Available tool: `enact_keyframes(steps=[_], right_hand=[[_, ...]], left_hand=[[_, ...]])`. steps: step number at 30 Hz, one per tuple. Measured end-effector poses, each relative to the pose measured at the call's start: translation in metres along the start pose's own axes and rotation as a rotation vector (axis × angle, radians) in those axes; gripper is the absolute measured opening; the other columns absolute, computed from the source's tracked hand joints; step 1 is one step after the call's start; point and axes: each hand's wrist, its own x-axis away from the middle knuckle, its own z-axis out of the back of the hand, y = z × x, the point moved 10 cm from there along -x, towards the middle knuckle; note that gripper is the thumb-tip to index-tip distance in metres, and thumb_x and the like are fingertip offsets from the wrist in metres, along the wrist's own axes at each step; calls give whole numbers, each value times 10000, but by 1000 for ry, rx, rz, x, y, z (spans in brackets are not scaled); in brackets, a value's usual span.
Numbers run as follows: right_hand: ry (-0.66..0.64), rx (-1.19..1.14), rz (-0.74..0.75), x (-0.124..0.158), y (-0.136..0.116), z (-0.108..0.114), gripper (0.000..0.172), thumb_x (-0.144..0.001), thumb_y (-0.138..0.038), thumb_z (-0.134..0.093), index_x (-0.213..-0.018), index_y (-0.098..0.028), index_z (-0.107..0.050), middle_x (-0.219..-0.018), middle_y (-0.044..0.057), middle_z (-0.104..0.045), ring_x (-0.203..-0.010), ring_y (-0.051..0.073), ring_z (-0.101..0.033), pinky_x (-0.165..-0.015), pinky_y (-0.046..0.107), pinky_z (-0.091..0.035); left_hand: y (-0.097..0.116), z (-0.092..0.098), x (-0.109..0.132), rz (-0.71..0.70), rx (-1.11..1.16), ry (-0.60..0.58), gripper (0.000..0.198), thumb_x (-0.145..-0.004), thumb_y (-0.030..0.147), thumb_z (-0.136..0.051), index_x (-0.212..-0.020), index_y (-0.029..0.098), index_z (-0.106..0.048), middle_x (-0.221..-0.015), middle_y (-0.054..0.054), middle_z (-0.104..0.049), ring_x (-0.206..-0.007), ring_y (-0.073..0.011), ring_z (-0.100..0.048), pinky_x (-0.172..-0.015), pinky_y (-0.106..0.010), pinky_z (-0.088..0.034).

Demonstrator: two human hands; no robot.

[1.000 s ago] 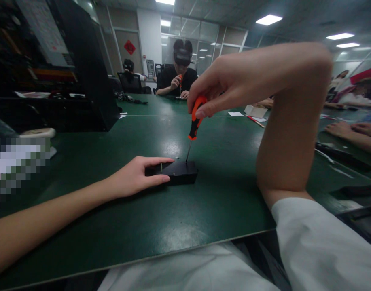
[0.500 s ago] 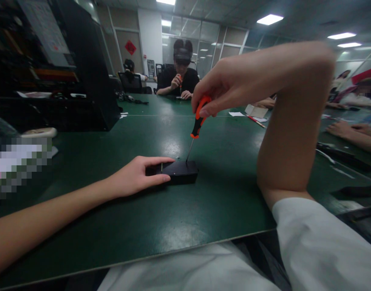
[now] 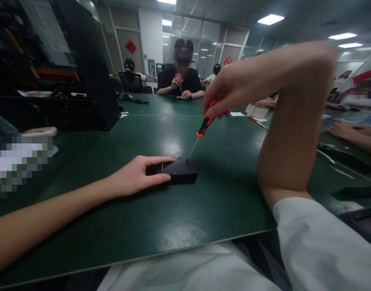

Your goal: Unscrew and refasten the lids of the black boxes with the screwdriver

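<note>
Box (image 3: 182, 176) on glossy green table (image 3: 230, 194), left grip (image 3: 138, 173) clasping it, right grip (image 3: 226, 89) pinching screwdriver (image 3: 203, 127). Glass partition (image 3: 208, 36) beyond.

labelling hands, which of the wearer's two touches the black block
The left hand, clasping the black block; the right hand instead holds the screwdriver.

Ceiling lights (image 3: 270, 19) shine over a green table (image 3: 230, 202), partitions (image 3: 210, 34) (glass, it seems) behind.

Your bare right hand (image 3: 224, 95) has swung rightward, tipping the slim metal-shafted screwdriver with an orange-and-black handle (image 3: 204, 126) further from upright.
</note>
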Motion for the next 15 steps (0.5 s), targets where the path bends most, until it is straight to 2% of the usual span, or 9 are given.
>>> enact_keyframes(steps=[4,10,15], right_hand=[[-20,-77,-45,0,3,-3,439,-952,-438,-573,-1102,-61,-741,-821,17,-727,-887,102,-624,-848,237,-413],[-20,-5,-29,1,-1,-2,409,-947,-428,-607,-1066,-62,-744,-762,13,-713,-695,72,-580,-709,231,-404],[-6,30,-45,-1,-2,0,376,-966,-411,-582,-990,-81,-760,-723,10,-705,-641,80,-571,-679,247,-409]], left_hand=[[1,0,0,7,0,1,624,-884,569,-670,-1414,244,-615,-1406,-73,-656,-1255,-328,-619,-1072,-434,-478],[0,0,1,8,8,-1,625,-882,564,-673,-1419,249,-609,-1389,-68,-667,-1224,-318,-637,-1065,-430,-485],[1,0,0,-3,-2,-2,615,-883,562,-670,-1409,248,-620,-1392,-67,-666,-1237,-324,-630,-1074,-430,-480]])
